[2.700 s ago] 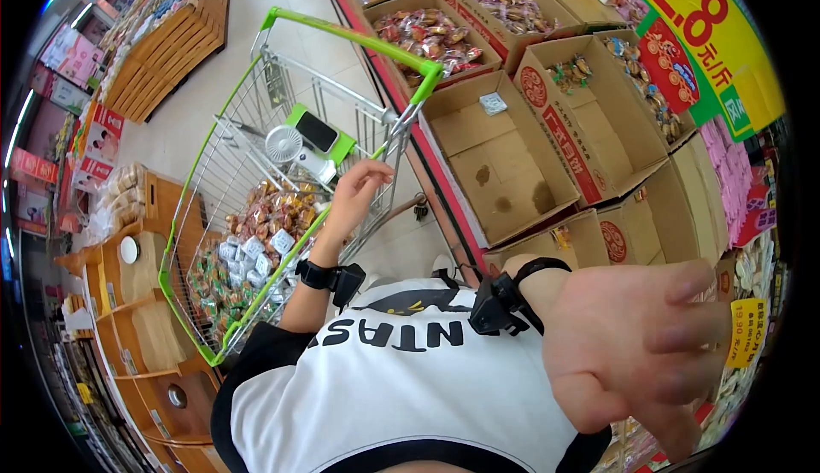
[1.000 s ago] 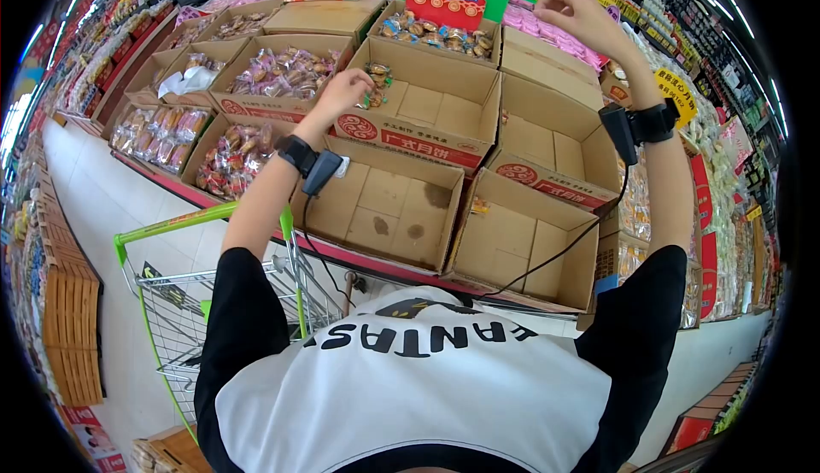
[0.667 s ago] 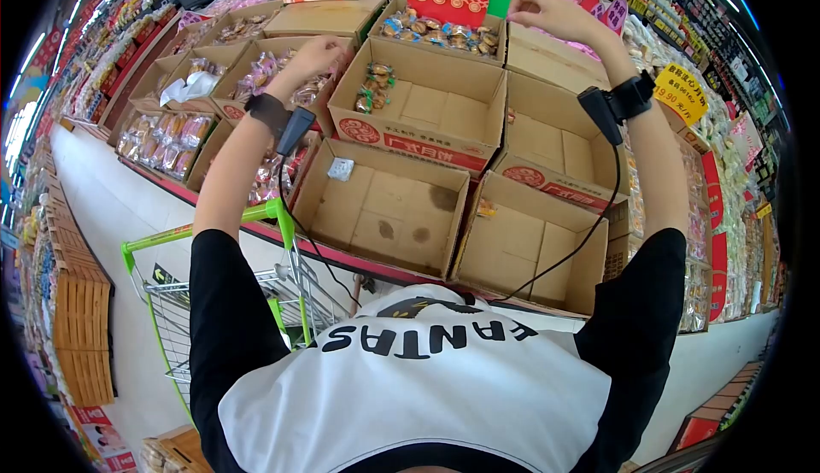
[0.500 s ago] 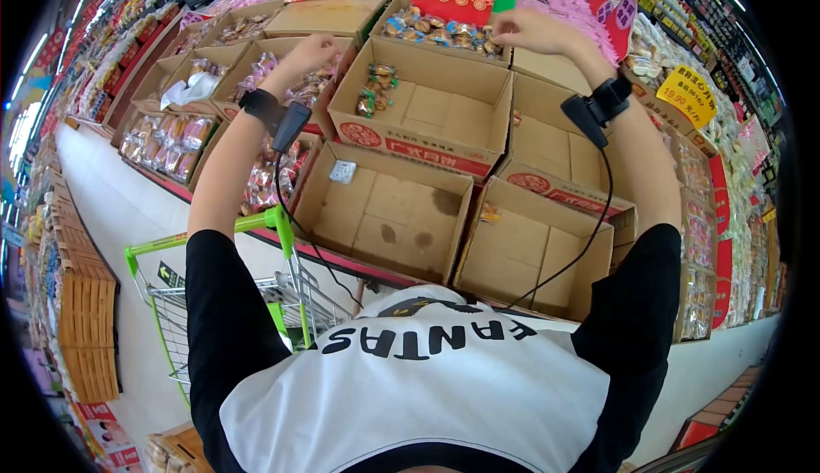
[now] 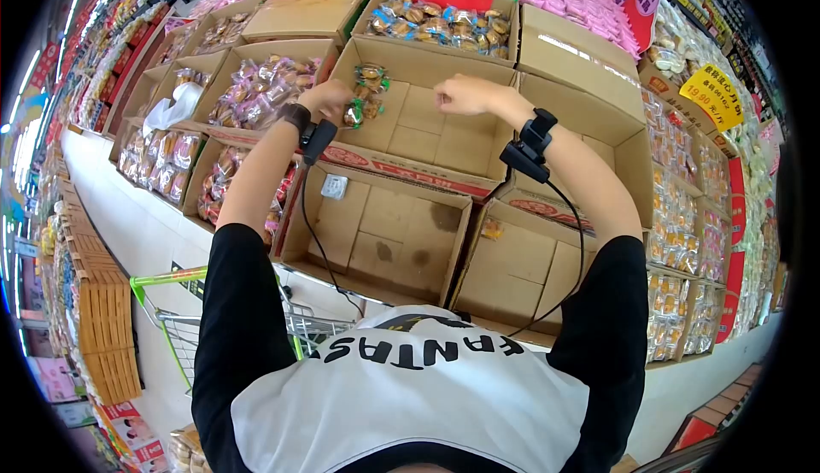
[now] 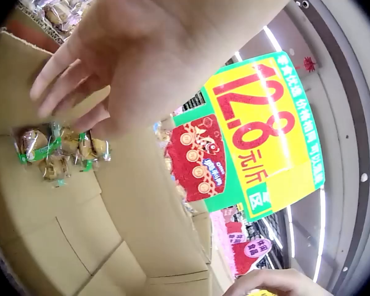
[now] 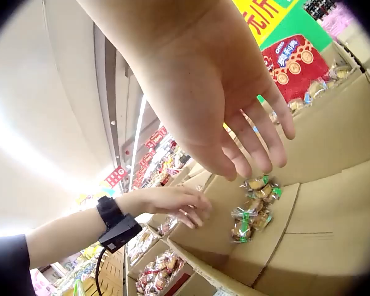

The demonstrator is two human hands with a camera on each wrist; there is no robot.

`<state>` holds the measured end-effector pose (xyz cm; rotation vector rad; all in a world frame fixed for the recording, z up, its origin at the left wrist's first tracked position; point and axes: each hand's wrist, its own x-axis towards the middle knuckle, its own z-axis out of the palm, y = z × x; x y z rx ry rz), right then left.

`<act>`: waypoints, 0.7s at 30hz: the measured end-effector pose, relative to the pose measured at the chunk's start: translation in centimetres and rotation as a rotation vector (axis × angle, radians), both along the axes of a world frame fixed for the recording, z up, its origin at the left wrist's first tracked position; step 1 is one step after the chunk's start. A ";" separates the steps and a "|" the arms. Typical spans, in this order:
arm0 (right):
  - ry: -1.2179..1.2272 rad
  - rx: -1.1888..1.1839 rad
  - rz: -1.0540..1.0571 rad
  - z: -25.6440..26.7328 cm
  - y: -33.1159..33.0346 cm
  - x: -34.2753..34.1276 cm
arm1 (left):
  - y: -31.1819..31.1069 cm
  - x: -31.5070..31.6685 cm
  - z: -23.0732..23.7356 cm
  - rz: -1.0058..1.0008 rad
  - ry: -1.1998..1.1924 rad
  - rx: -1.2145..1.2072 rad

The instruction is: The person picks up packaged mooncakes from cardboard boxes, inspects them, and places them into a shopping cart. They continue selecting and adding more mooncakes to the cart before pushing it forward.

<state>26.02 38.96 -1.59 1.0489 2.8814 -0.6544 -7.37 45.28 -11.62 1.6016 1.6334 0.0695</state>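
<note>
Several green-and-clear wrapped pastries [image 5: 367, 93] lie at the left end of a cardboard box [image 5: 427, 161]. My left hand [image 5: 328, 99] hovers at that box's left wall, beside the pastries, holding nothing. The left wrist view shows that hand [image 6: 129, 61] with fingers loosely spread above the pastries [image 6: 61, 151]. Over the middle of the same box is my right hand [image 5: 478, 99], empty. In the right wrist view, its fingers hang relaxed from the palm [image 7: 203, 92], with the pastries [image 7: 256, 206] below them.
A box with one small white packet [image 5: 334, 187] stands in front, beside another with an orange scrap [image 5: 492, 229]. Boxes of pink-wrapped pastries [image 5: 265, 88] lie left. Blue-wrapped pastries [image 5: 440, 27] fill a box behind. The shopping cart [image 5: 184, 276] stands at lower left.
Both hands have come lower and nearer the body: the left from over the pink-wrapped pastries toward the green-wrapped ones, the right from the rear box to above the middle box.
</note>
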 end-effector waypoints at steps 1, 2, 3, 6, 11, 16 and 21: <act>0.006 -0.008 -0.005 -0.5 0.0 0.0 | -0.7 1.4 1.2 -0.005 0.006 -0.008; 0.011 -0.031 -0.017 -0.9 0.0 0.0 | -1.5 3.1 2.2 -0.068 0.037 0.044; 0.014 -0.055 -0.030 -1.2 0.0 0.0 | -2.0 4.3 2.9 -0.132 0.066 0.095; 0.067 -0.086 0.007 -1.9 0.1 0.5 | -0.5 4.6 1.5 -0.397 0.154 0.161; 0.115 -0.133 -0.017 -2.9 0.4 1.1 | -0.3 7.1 -0.1 -0.648 0.530 0.268; 0.149 -0.133 -0.016 -3.5 0.4 1.6 | 0.5 7.5 -1.7 -0.455 0.387 -0.027; 0.151 -0.159 -0.032 -4.0 0.1 1.8 | 0.4 7.9 -2.5 -0.465 0.653 0.023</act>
